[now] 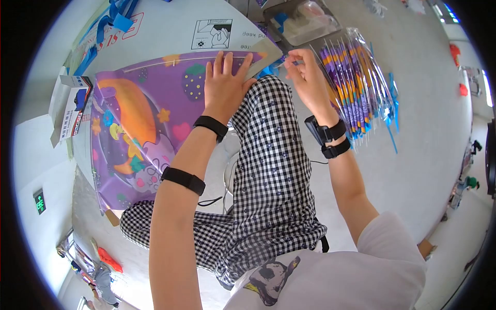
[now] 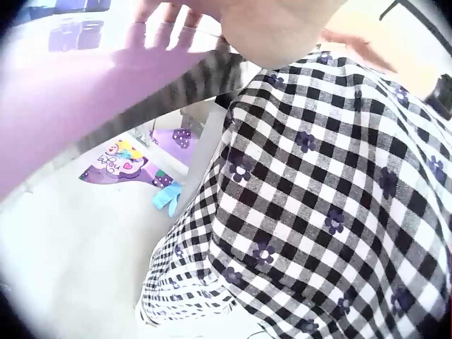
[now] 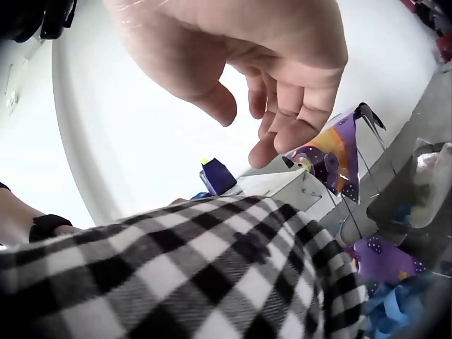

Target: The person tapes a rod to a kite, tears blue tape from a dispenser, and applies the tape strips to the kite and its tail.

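A purple plastic sheet [image 1: 165,113], printed with a moon, stars and strawberries, lies spread over a white printed box [image 1: 170,33]. Near its top edge runs a thin pale rod [image 1: 139,67]. My left hand [image 1: 226,85] rests flat on the sheet beside that edge, fingers spread. Past the box corner, my right hand [image 1: 309,82] hovers above the knee with loosely bent fingers. In the right wrist view, the thumb of this hand [image 3: 282,85] stands apart from the fingers, with nothing visible between them. Blue ribbon [image 1: 269,70] shows just beyond the knee.
Several rolled purple and orange pieces [image 1: 349,82] with thin rods lie at the right in clear plastic. A dark tray [image 1: 292,44] holding clear plastic stands at the back. A small white carton [image 1: 70,111] is at the left. The checked trouser leg [image 1: 271,150] rises between my arms.
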`<action>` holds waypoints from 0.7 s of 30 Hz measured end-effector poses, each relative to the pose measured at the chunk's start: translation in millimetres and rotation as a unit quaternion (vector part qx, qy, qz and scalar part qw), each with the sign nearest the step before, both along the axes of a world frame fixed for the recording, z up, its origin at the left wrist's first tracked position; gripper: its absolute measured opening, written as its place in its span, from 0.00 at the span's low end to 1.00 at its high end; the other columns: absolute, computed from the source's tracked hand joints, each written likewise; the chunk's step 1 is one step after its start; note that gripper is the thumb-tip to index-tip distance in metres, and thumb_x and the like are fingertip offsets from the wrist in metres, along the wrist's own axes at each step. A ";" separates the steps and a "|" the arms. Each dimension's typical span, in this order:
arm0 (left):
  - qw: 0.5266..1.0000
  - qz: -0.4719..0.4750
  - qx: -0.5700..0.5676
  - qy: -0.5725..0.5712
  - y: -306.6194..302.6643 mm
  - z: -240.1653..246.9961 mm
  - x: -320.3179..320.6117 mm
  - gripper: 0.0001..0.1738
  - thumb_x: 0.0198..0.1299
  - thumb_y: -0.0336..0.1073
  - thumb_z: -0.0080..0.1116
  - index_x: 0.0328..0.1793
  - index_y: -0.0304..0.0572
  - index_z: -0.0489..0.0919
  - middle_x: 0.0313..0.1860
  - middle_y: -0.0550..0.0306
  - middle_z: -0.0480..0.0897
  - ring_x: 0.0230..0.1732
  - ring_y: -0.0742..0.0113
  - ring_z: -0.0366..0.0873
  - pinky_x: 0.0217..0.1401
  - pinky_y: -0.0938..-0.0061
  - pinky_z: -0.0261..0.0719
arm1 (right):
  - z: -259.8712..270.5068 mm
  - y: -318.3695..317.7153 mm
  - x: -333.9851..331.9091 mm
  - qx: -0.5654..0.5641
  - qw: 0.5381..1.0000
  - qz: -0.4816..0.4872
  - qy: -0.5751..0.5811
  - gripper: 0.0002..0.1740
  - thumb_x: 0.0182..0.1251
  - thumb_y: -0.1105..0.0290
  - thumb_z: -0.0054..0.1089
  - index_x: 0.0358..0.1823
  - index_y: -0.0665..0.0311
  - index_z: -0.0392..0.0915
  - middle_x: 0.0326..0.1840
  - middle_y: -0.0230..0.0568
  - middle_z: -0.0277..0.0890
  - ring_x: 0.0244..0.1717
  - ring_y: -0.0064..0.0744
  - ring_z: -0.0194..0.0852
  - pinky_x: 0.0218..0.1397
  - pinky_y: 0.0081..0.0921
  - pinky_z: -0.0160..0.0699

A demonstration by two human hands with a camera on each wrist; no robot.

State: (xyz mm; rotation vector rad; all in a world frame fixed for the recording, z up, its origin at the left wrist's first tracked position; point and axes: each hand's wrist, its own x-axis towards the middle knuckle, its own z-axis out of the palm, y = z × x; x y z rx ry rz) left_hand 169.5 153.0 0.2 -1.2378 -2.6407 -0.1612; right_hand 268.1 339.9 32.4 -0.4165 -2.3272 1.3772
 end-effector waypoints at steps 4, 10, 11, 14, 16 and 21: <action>0.999 0.013 0.031 -0.023 1.7 1.0 5.4 0.30 0.71 0.54 0.50 0.77 0.59 0.68 0.71 0.42 0.68 0.77 0.44 0.57 0.75 0.45 0.59 | 16.5 -12.9 3.4 -0.018 1.000 -0.014 -0.008 0.16 0.72 0.65 0.60 0.55 0.65 0.70 0.43 0.38 0.80 0.31 0.30 0.75 0.37 0.28 0.75; 0.829 0.105 0.340 -0.431 -13.4 54.7 5.0 0.24 0.73 0.49 0.51 0.65 0.42 0.77 0.58 0.46 0.80 0.64 0.51 0.75 0.64 0.61 0.73 | 51.4 -26.6 12.8 0.135 0.987 -0.028 0.084 0.16 0.69 0.64 0.63 0.52 0.62 0.72 0.34 0.35 0.78 0.28 0.33 0.75 0.35 0.30 0.73; 0.704 0.142 0.373 -0.587 -17.4 72.5 10.9 0.25 0.73 0.50 0.52 0.64 0.38 0.77 0.56 0.47 0.82 0.60 0.54 0.79 0.61 0.65 0.76 | 53.2 -25.5 15.5 0.172 0.979 -0.024 0.105 0.16 0.68 0.65 0.65 0.51 0.62 0.72 0.34 0.34 0.78 0.28 0.33 0.75 0.34 0.30 0.72; 0.494 0.158 0.405 -0.753 -16.0 134.4 42.1 0.31 0.70 0.53 0.56 0.64 0.32 0.74 0.48 0.52 0.84 0.51 0.63 0.83 0.51 0.71 0.80 | 59.5 -24.2 17.9 0.259 0.950 -0.010 0.174 0.17 0.65 0.65 0.68 0.51 0.60 0.73 0.33 0.31 0.78 0.28 0.32 0.75 0.34 0.29 0.70; 0.440 0.136 0.418 -0.783 -18.7 136.4 46.3 0.28 0.68 0.47 0.60 0.66 0.33 0.72 0.48 0.54 0.84 0.51 0.65 0.83 0.49 0.71 0.81 | 63.9 -25.2 18.5 0.291 0.933 -0.007 0.212 0.18 0.63 0.65 0.69 0.51 0.59 0.74 0.33 0.30 0.79 0.28 0.31 0.76 0.35 0.29 0.69; 0.458 0.121 0.448 -0.758 -19.2 139.0 49.6 0.27 0.63 0.31 0.63 0.66 0.29 0.69 0.44 0.55 0.84 0.45 0.69 0.83 0.48 0.77 0.81 | 65.3 -23.4 23.8 0.308 0.924 0.018 0.227 0.20 0.62 0.63 0.70 0.51 0.59 0.74 0.36 0.32 0.80 0.31 0.32 0.77 0.38 0.30 0.71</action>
